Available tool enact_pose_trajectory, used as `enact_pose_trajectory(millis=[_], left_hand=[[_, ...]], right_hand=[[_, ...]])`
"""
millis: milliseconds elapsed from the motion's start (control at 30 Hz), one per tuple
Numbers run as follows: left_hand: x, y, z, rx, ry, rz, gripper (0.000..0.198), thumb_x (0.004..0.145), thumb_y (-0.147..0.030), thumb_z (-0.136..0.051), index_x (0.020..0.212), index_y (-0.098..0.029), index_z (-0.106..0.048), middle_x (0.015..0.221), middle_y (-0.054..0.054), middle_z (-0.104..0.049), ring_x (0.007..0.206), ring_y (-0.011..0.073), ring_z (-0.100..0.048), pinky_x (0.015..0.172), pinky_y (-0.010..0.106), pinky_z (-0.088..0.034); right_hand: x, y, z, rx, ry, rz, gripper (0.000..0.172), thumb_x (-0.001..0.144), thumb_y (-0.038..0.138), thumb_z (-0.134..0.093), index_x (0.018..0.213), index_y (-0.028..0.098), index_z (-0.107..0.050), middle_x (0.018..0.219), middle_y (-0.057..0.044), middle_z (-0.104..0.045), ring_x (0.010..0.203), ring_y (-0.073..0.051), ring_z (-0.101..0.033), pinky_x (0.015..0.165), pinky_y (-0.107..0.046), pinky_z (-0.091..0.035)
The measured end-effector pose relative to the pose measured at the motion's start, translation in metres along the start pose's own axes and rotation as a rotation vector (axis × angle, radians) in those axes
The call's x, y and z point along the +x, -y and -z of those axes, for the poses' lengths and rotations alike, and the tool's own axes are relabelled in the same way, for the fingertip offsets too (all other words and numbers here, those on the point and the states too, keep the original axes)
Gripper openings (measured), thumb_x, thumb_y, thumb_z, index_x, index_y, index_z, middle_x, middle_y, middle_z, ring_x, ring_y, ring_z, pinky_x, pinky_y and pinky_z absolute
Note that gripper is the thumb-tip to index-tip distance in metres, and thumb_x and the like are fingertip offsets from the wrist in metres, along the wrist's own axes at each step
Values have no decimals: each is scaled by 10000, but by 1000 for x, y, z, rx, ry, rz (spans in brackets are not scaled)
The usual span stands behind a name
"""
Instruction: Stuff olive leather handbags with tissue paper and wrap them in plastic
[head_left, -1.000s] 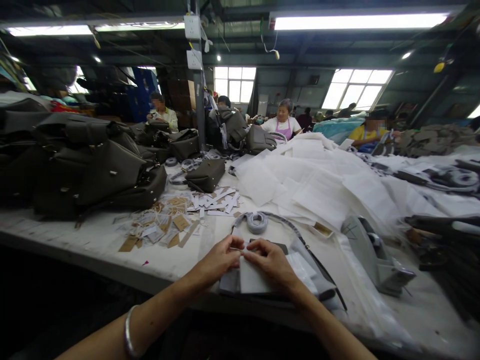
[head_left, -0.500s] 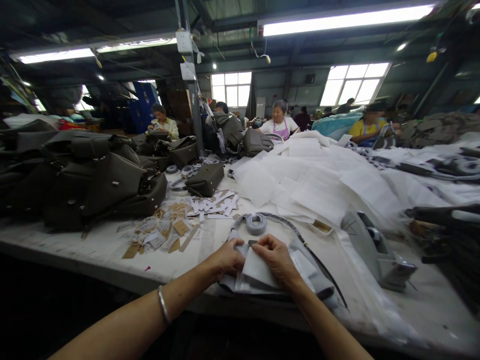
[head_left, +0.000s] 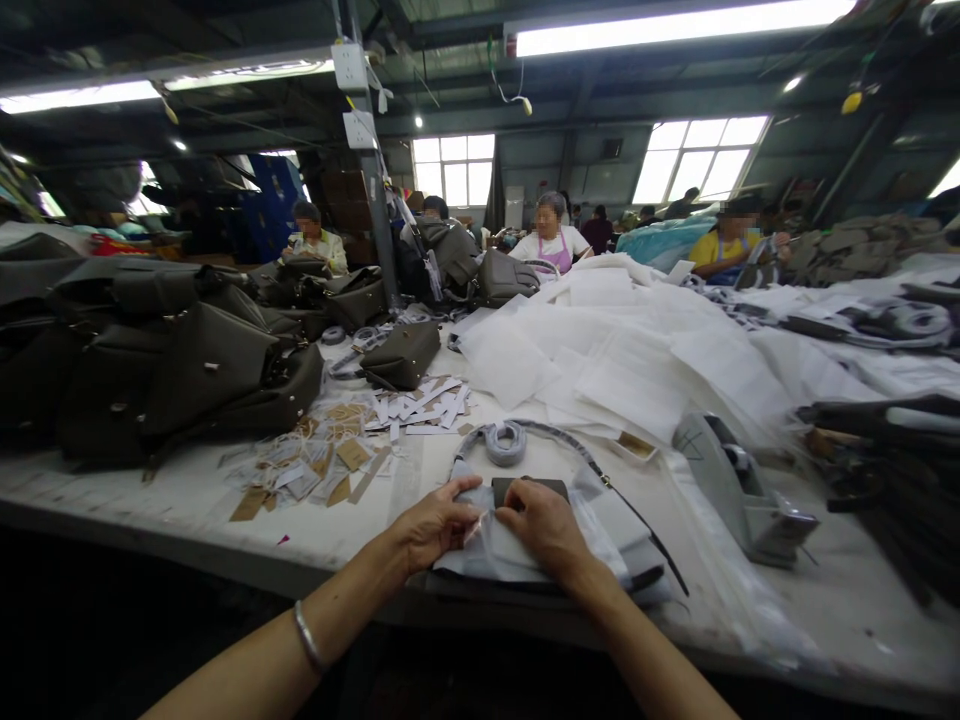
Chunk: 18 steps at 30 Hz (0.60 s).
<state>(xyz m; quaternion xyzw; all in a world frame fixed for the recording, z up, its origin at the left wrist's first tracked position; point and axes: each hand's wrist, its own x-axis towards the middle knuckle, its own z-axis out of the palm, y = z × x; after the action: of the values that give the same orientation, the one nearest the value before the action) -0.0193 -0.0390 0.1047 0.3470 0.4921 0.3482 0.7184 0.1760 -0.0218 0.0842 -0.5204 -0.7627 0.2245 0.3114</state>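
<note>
A handbag (head_left: 645,550) lies at the table's near edge, partly covered by white sheeting and clear plastic. Its wrapped strap (head_left: 570,440) arcs behind it. My left hand (head_left: 444,525) pinches the edge of a clear plastic bag (head_left: 480,535) between thumb and fingers. To its right, my right hand (head_left: 546,525) is closed, its curled fingers pressed down by the plastic; what they grip is hidden. A dark olive flat piece (head_left: 555,486) shows just behind those fingers. A grey coiled strap (head_left: 504,443) lies beyond it, within the arc.
Dark handbags (head_left: 202,370) are heaped at left, near loose tags (head_left: 330,460) and paper strips (head_left: 427,405). White sheets (head_left: 607,340) pile up behind. A grey tape dispenser (head_left: 750,500) and small open box (head_left: 634,447) stand at right. Several co-workers sit across the table.
More of the dark olive piece now shows behind my right hand. My left hand has shifted slightly left on the plastic. The whole view has moved a little.
</note>
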Motion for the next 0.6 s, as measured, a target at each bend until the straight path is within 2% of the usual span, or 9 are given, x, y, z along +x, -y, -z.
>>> enact_pose_trajectory(millis=[100,200,333,433,533,600], left_hand=[[0,1,-2,74,-6,-37,770,585,-243,-716,1295,-167,-428,753,-35,-564,580,97,-516,598,222,-405],[-1,5,-6,210,-57,-123,644,567,-204,-692,1178,-140,-499,681,-57,-515,557,109,-459,577,243,-376],[-6,9,-10,350,-174,-271,629,558,-150,-691,1162,-190,-522,850,-33,-529,768,137,-501,755,256,-407],[-8,8,-8,373,-171,-237,709,587,-203,-682,1257,-168,-455,954,13,-555,848,162,-549,801,285,-433],[-6,5,-6,335,-118,-148,771,620,-277,-664,1322,-145,-376,926,25,-568,819,167,-591,709,273,-469],[-2,3,-5,329,-105,-124,812,612,-279,-664,1346,-141,-347,880,10,-562,765,156,-589,613,234,-451]], right_hand=[[-2,0,-1,-18,-40,20,130,776,202,-659,686,217,-567,738,-11,-638,748,-192,-589,705,-284,-399],[-5,-3,-3,-21,-103,56,130,806,212,-660,717,214,-565,775,-28,-644,773,-202,-595,722,-296,-413],[-6,-6,-4,-4,-122,72,137,809,218,-673,726,213,-564,770,-29,-639,772,-208,-595,725,-303,-418],[-4,-6,-3,43,-111,43,150,789,231,-688,705,216,-564,739,-19,-639,738,-200,-593,706,-295,-418],[-1,-6,-2,110,-86,-17,160,782,267,-690,685,216,-574,698,-5,-637,687,-185,-587,671,-282,-413],[0,-6,-2,142,-66,-48,166,779,289,-689,676,215,-582,668,5,-631,660,-177,-579,651,-277,-405]])
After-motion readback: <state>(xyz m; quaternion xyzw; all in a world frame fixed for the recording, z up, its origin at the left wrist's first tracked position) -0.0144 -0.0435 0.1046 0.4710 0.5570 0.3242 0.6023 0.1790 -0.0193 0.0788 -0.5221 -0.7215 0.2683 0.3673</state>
